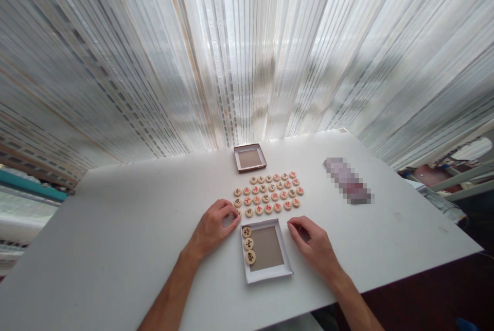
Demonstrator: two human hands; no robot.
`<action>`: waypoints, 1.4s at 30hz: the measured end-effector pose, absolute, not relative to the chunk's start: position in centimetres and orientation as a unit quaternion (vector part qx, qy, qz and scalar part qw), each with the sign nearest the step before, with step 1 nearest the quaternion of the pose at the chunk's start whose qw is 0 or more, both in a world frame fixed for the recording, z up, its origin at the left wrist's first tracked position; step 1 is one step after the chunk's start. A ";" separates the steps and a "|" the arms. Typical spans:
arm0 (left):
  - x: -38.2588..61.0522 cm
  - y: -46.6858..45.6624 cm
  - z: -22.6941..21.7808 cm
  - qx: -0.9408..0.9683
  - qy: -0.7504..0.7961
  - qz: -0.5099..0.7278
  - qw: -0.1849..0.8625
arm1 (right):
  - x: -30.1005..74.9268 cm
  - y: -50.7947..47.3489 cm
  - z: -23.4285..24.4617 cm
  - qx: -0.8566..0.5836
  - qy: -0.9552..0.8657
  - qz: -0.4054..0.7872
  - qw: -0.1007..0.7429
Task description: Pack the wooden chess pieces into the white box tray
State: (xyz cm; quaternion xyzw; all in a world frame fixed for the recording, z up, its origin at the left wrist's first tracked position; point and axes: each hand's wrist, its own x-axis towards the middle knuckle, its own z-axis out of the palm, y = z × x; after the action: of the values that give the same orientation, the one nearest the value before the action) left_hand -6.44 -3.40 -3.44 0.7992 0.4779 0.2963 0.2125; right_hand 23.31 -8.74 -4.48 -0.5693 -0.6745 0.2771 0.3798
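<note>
Two bare forearms (173, 284) reach in from the bottom edge over a white desk (127, 238), with a shallow white tray (266, 276) between the hands. Along the tray's left wall, three round, pale game pieces (249, 244) with black Chinese characters stand in a column, face up; the rest of its brown floor is bare. Just beyond the tray, more round pieces (265, 198) lie face up on the desk in four rows, some marked in red and some in black.

To the left of the tray, the left hand (216, 222) has its thumb and forefinger drawn close at the end piece (240, 213) of the nearest row, which the fingers partly cover; whether it is gripped or only touched, I cannot tell. Near the tray's far right corner, the right hand (312, 238) curls loosely, thumb and forefinger tips close together; whether anything is inside the curl cannot be told.

Behind the rows sits a second shallow box (250, 169), red-brown outside and white within, its brown floor bare. Off to the right lies a pixelated pinkish item (347, 179). Pale striped curtains (247, 53) hang behind the desk.
</note>
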 end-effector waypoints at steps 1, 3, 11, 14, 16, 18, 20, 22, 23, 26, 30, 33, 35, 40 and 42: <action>-6.4 -3.4 -3.4 0.799 0.476 0.298 0.213 | 23.3 -8.7 -4.5 -0.570 -0.674 0.278 0.379; -6.5 -3.4 -3.3 0.799 0.476 0.297 0.215 | 23.3 -8.7 -4.5 -0.571 -0.674 0.280 0.376; -6.6 -3.4 -3.5 0.797 0.478 0.288 0.229 | 23.4 -8.8 -4.7 -0.568 -0.672 0.286 0.378; -6.6 -3.5 -3.4 0.792 0.485 0.289 0.231 | 23.4 -8.8 -4.8 -0.570 -0.671 0.284 0.379; -6.6 -3.6 -3.3 0.787 0.491 0.293 0.232 | 23.4 -8.8 -4.8 -0.571 -0.671 0.280 0.381; -6.6 -3.7 -3.1 0.782 0.491 0.305 0.234 | 23.4 -8.8 -4.8 -0.570 -0.672 0.277 0.383; -6.5 -3.9 -3.0 0.778 0.483 0.324 0.237 | 23.4 -8.8 -4.8 -0.570 -0.672 0.275 0.385; -6.4 -3.9 -2.9 0.775 0.469 0.350 0.241 | 23.4 -8.8 -4.8 -0.571 -0.671 0.271 0.387; -6.3 -4.0 -2.8 0.773 0.460 0.362 0.245 | 23.4 -8.8 -4.9 -0.572 -0.670 0.269 0.388; -5.7 -4.2 -2.6 0.764 0.437 0.391 0.269 | 23.4 -8.7 -4.8 -0.579 -0.665 0.260 0.394; -4.6 -4.8 -2.1 0.750 0.420 0.402 0.316 | 22.7 -9.0 -4.2 -0.577 -0.655 0.260 0.413; -3.9 -5.3 -1.8 0.744 0.409 0.398 0.349 | 21.7 -9.5 -3.3 -0.546 -0.665 0.286 0.422; -3.5 -5.5 -1.7 0.741 0.397 0.398 0.367 | 20.8 -9.7 -2.7 -0.517 -0.676 0.304 0.428; -2.8 -6.1 -1.8 0.739 0.378 0.390 0.398 | 18.9 -9.9 -1.6 -0.469 -0.685 0.345 0.438; -2.7 -6.2 -1.7 0.739 0.372 0.387 0.407 | 18.4 -9.8 -1.4 -0.460 -0.684 0.357 0.439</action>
State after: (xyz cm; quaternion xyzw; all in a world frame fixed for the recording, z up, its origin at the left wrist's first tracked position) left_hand -2.69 -6.23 -1.72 0.7390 0.3723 0.3871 0.4068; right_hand 18.39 -9.80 -1.39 -0.4604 -0.6842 0.3572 0.4386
